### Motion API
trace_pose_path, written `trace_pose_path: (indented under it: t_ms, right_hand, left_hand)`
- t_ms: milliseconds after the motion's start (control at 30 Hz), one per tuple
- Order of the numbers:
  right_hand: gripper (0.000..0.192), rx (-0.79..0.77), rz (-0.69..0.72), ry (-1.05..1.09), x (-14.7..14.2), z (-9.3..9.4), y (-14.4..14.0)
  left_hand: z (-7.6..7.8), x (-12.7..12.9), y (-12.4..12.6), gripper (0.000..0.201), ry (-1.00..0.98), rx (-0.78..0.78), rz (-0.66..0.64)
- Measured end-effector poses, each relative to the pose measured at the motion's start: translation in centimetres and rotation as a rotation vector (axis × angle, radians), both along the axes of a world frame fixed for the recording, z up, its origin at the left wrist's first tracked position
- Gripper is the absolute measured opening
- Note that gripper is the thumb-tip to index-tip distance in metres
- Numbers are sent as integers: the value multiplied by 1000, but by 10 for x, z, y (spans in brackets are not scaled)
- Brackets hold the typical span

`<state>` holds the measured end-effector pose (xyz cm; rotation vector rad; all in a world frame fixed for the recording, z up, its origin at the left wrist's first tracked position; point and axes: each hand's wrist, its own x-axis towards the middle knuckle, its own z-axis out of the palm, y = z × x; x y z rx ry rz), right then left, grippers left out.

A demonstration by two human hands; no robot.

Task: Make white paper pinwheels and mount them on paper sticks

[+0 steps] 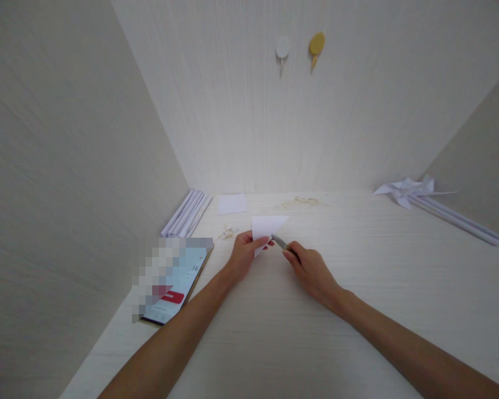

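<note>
My left hand [244,254] pinches a folded white paper triangle [267,227] just above the pale wooden desk [357,288]. My right hand [310,269] grips a small metal blade or scissors [280,243] whose tip meets the paper's lower edge, right beside my left fingertips. Both hands are close together at the middle of the desk.
A phone with a lit screen [175,280] lies at the left. Rolled white paper sticks [187,213] lean in the back-left corner, beside a white paper square [232,203]. A finished paper pinwheel on a long stick [416,191] lies back right. Two wall hooks [299,47] hang above.
</note>
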<state>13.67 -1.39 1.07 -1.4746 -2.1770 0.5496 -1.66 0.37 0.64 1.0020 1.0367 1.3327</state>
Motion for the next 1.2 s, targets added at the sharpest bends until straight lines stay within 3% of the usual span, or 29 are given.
trace_pose_path:
  t_ms: [333,633,767,867,967,1033,1200]
  right_hand:
    - [21,0,-18,89,2,-4,2]
    - [26,-33,-168,555,11,-1,11]
    - [30,-49,-274,684,27,1,41]
    - [23,39,-319,535,39,3,72]
    - [13,160,-299,242,42,2,102]
    - [12,258,-254,61,38,1,118]
    - [13,289,-249,-29,14,-4,147]
  left_hand:
    - [0,0,1,10,-24,-17,8]
    - [2,1,0,12,-8,-47,-2]
    - [-3,2,0,11,201,25,22]
    - [-2,5,-5,15,562,280,73]
    - [1,8,-10,20,713,472,-2]
    - [2,9,-11,19,740,478,-26]
    - [-3,7,-5,16,664,297,8]
